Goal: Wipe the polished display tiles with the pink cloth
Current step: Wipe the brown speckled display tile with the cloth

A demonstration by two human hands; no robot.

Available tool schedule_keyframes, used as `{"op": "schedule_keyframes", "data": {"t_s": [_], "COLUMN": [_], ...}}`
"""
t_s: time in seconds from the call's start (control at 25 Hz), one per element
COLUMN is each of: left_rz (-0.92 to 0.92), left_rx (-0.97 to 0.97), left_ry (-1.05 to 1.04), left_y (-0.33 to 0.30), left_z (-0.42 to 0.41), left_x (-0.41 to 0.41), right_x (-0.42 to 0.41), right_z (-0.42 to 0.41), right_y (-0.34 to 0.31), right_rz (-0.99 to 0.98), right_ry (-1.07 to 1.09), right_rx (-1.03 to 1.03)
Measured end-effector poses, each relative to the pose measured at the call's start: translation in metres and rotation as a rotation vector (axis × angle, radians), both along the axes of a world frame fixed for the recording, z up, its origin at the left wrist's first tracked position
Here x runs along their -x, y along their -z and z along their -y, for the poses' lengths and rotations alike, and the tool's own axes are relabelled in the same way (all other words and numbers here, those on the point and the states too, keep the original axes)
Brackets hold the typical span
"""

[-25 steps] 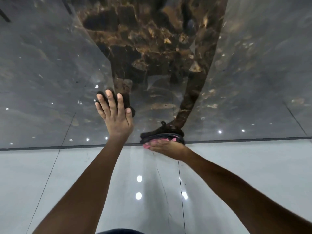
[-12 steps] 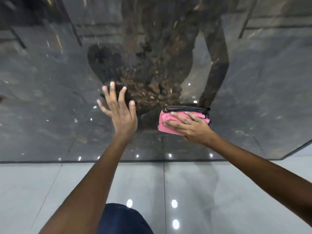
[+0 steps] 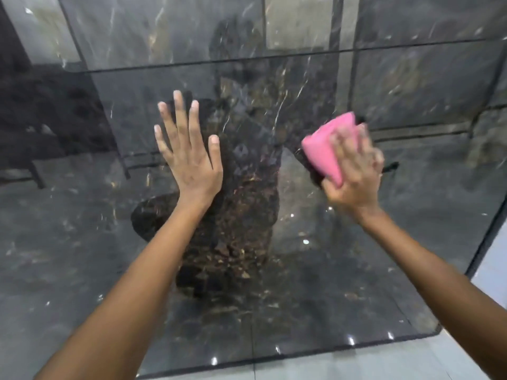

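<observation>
A pale grey glossy floor is seen along the bottom edge and at the lower right corner. Small bright spots of reflected light are shown on it. A thin dark joint line is visible between its slabs.

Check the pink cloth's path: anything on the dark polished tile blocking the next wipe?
Nothing visible does. The right hand presses the folded pink cloth onto the dark polished marble-pattern tile. The left hand lies flat on the same tile, to the cloth's left and apart from it; a leftward stroke would meet it.
</observation>
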State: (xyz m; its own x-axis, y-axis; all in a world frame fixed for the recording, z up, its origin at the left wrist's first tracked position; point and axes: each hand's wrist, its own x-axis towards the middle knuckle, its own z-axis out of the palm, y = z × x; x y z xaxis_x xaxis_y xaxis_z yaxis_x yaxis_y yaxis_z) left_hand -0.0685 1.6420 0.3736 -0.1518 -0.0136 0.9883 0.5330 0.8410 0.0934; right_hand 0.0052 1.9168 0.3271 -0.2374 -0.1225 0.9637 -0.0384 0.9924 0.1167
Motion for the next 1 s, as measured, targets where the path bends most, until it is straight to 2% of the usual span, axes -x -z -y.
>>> {"op": "schedule_keyframes", "data": {"t_s": [0.08, 0.12, 0.16, 0.2, 0.24, 0.36, 0.4, 0.44, 0.48, 0.56, 0.6, 0.64, 0.68, 0.72, 0.8, 0.88, 0.96, 1.0], "left_rz": [0.048, 0.061, 0.066, 0.068, 0.067, 0.061, 0.067, 0.076, 0.079, 0.07, 0.064, 0.057, 0.053, 0.052, 0.074, 0.116, 0.148, 0.158], "left_rx": [-0.028, -0.035, -0.027, -0.011, 0.005, 0.018, 0.016, 0.014, 0.015, 0.016, 0.011, 0.006, 0.004, 0.006, 0.019, 0.044, 0.089, 0.111], "left_ry": [-0.072, -0.107, -0.129, -0.134, -0.129, -0.116, -0.118, -0.117, -0.115, -0.108, -0.098, -0.082, -0.06, -0.043, -0.027, -0.026, -0.045, -0.053], "left_y": [-0.017, -0.017, -0.014, -0.012, -0.012, -0.015, -0.014, -0.012, -0.01, -0.011, -0.012, -0.012, -0.009, -0.002, 0.021, 0.052, 0.082, 0.094], "left_z": [-0.006, -0.008, -0.008, -0.008, -0.006, -0.004, -0.004, -0.004, -0.004, -0.004, -0.004, -0.003, -0.002, -0.001, 0.004, 0.011, 0.015, 0.015], "left_x": [0.005, 0.008, 0.009, 0.011, 0.012, 0.012, 0.011, 0.01, 0.01, 0.009, 0.009, 0.009, 0.007, 0.006, 0.002, 0.0, -0.002, -0.001], "right_x": [0.005, 0.007, 0.011, 0.016, 0.021, 0.017, 0.012, 0.011, 0.012, 0.014, 0.013, 0.013, 0.017, 0.023, 0.026, 0.016, 0.013, 0.014], "right_z": [-0.014, -0.008, 0.006, 0.022, 0.038, 0.054, 0.038, 0.02, 0.006, -0.011, -0.005, 0.009, 0.026, 0.04, 0.063, 0.06, 0.035, 0.02], "right_y": [-0.066, -0.097, -0.115, -0.118, -0.107, -0.019, -0.006, -0.009, -0.024, -0.087, -0.119, -0.137, -0.136, -0.117, -0.035, 0.044, 0.058, 0.042], "right_rz": [-0.164, -0.22, -0.254, -0.252, -0.204, 0.152, 0.226, 0.205, 0.107, -0.12, -0.165, -0.179, -0.169, -0.129, 0.06, 0.278, 0.332, 0.26], "right_ry": [0.035, 0.011, -0.043, -0.111, -0.182, -0.241, -0.2, -0.185, -0.177, -0.133, -0.134, -0.164, -0.198, -0.251, -0.293, -0.179, -0.186, -0.228], "right_rx": [0.508, 0.661, 0.707, 0.622, 0.423, -0.529, -0.691, -0.683, -0.507, 0.088, 0.297, 0.342, 0.241, 0.048, -0.436, -0.857, -1.007, -0.929]}}
